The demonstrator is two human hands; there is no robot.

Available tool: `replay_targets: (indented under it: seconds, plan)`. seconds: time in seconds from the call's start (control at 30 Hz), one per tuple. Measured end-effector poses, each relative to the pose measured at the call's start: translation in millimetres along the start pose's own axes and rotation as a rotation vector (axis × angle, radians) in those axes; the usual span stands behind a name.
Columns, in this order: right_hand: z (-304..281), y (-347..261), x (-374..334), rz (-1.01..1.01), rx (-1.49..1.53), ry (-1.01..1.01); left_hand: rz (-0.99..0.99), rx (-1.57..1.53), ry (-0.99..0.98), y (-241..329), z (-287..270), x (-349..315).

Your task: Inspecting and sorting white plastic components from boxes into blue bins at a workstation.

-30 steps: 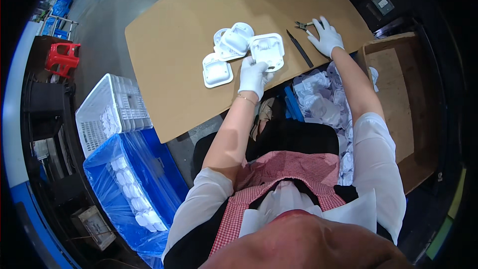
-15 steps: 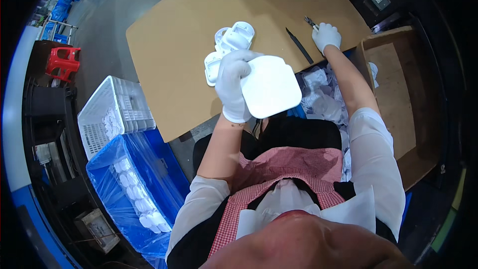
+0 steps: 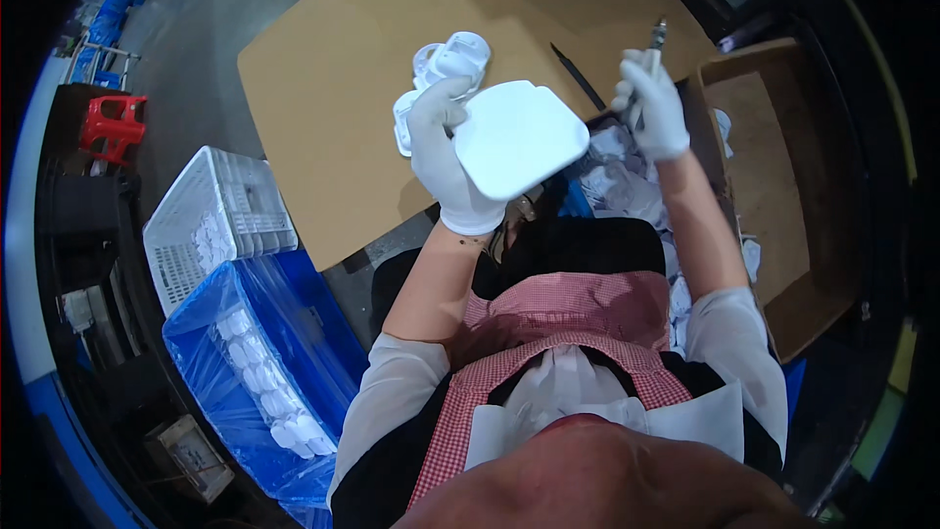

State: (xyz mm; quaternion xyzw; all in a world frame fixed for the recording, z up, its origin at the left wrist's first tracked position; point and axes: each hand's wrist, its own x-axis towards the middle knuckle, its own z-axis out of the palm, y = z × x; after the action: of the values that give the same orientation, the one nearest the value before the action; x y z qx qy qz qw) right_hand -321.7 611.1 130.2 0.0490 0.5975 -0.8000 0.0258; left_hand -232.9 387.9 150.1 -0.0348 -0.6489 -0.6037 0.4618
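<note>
My left hand [image 3: 443, 152], in a white glove, is closed on the edge of a white rounded-square plastic cover [image 3: 521, 137], held over the table's near edge. My gloved right hand [image 3: 654, 106] is raised near the table's right corner, fingers wrapped round a pair of nippers [image 3: 658, 37] whose metal tip points away from me. Just beyond my left hand, several white moulded plastic parts [image 3: 458, 57] lie on the table, partly hidden by that hand. A slim black pointed tool [image 3: 578, 76] rests on the table, left of my right hand.
The brown table [image 3: 343, 118] stretches ahead. A cardboard box [image 3: 764, 157] stands at the right, beside a heap of white plastic pieces [image 3: 627, 191]. On the left are a white crate [image 3: 259, 206], a blue lined bin [image 3: 323, 333] with stacked white parts, and a red stool [image 3: 115, 127].
My right hand has lifted the nippers off the table and drawn them toward me. My left hand has shifted slightly left and tilted the cover.
</note>
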Motion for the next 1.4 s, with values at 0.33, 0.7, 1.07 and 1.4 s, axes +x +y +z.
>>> replay_targets:
  seconds: [0.33, 0.7, 1.07, 1.4]
  plan:
    - [67.6, -66.1, -134.7, 0.065, -0.151, -0.008, -0.47, -0.347, -1.23, 63.9, -26.4, -11.9]
    - [36.8, -99.5, -215.9, -0.235, -0.751, -0.449, -0.946, -1.133, -0.496, 113.0, -74.9, -60.5]
    - [10.1, -117.5, -282.6, -0.599, -1.239, -0.669, -0.699, -0.655, -0.544, 182.2, -75.6, -57.8]
    - [23.7, -141.3, -289.0, -0.252, -1.644, -0.883, -0.563, -0.258, -0.707, 194.2, -70.6, -61.7]
